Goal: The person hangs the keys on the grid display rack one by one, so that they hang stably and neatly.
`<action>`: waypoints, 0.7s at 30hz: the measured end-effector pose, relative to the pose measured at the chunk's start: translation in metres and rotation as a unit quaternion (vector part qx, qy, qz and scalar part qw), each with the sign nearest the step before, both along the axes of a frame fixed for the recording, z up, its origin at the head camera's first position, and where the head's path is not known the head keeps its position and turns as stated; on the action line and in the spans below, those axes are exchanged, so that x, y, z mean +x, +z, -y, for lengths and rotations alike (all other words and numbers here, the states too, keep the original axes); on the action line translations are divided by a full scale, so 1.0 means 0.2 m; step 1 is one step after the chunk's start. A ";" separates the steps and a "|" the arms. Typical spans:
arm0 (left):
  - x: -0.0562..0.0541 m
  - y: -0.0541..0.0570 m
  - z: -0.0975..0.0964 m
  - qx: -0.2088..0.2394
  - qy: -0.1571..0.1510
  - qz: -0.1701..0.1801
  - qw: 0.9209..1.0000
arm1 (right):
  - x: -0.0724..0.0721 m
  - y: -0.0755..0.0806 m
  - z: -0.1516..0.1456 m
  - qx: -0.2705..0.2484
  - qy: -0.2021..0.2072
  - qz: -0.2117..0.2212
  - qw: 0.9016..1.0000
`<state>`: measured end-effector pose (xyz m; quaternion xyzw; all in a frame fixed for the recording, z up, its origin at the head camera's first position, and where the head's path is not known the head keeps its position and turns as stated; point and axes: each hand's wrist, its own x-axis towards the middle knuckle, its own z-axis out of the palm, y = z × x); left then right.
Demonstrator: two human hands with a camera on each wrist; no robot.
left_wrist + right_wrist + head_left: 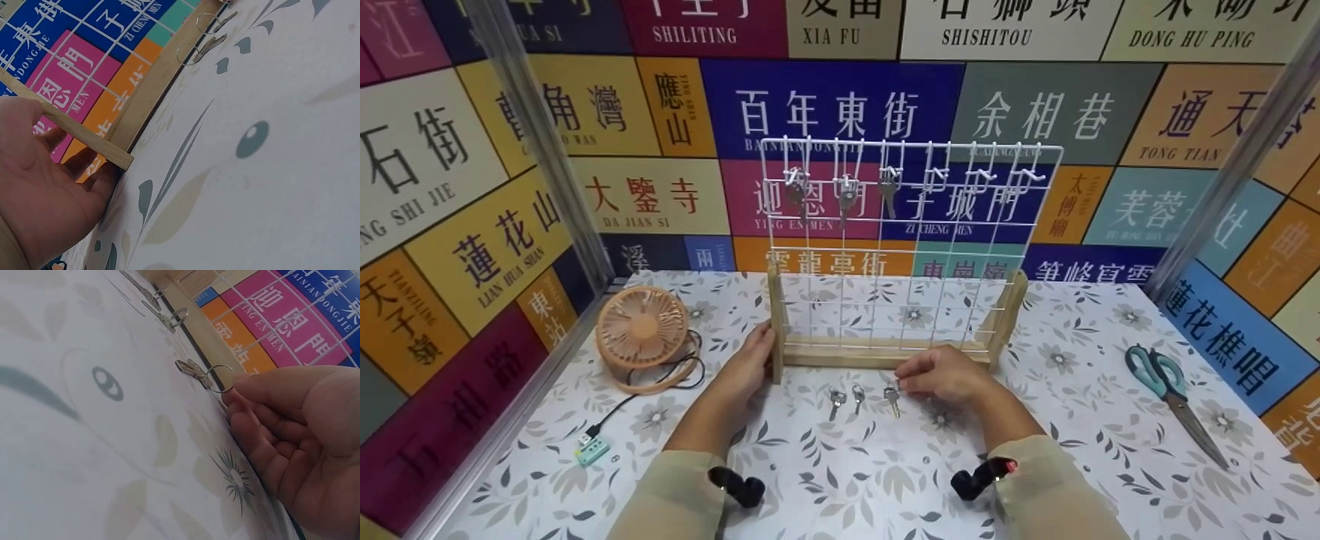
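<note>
My left hand (748,361) grips the left wooden upright (93,140) of a white wire grid rack (877,281), thumb on one side and fingers on the other. At the foot of the rack, my right hand (949,375) pinches the ring of a key (892,401) between thumb and forefinger. In the right wrist view, this key (194,373) hangs off its ring (220,378), close over the table. To its left, two more ringed keys (836,403) lie on the tablecloth. Higher up, keys (847,196) hang from the three left hooks; the hooks (981,178) at the right hold none.
An orange fan (643,328) with a black cable stands at the left, near a small teal block (592,451). Green-handled scissors (1177,405) lie at the right. A floral cloth (810,480) covers the table; printed panels (840,105) rise behind.
</note>
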<state>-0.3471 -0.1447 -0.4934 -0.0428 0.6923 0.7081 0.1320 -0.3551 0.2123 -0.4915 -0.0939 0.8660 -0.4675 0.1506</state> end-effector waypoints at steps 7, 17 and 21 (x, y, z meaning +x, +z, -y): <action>0.01 0.01 0.00 -0.003 0.004 0.006 1.000 | 0.01 0.00 0.03 0.039 0.006 -0.037 0.999; 0.00 0.00 0.00 -0.004 -0.002 -0.003 1.000 | 0.02 0.01 0.04 0.063 0.013 -0.061 0.996; -0.01 0.00 0.00 -0.015 -0.002 -0.001 1.000 | 0.02 0.01 0.04 0.061 0.022 -0.066 0.996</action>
